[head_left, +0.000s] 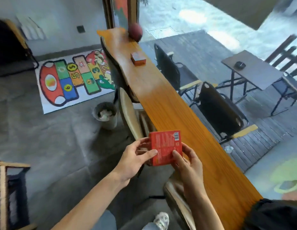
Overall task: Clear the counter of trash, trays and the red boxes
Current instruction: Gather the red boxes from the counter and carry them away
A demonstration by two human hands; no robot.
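I hold a flat red box [166, 146] with white print and a barcode in both hands, just off the near left edge of the long wooden counter [161, 100]. My left hand [136, 156] grips its left side, thumb on the face. My right hand [187, 160] grips its lower right corner. A second red box [138, 59] lies on the counter farther away. Beyond it, a dark red ball [135, 31] rests at the counter's far end.
A grey bin [106, 115] holding crumpled paper stands on the floor left of the counter. Wooden stools [129, 117] are tucked along the counter's left side. A colourful floor mat [73, 77] lies beyond. Black chairs [217, 110] and a folding table [254, 68] stand outside the window.
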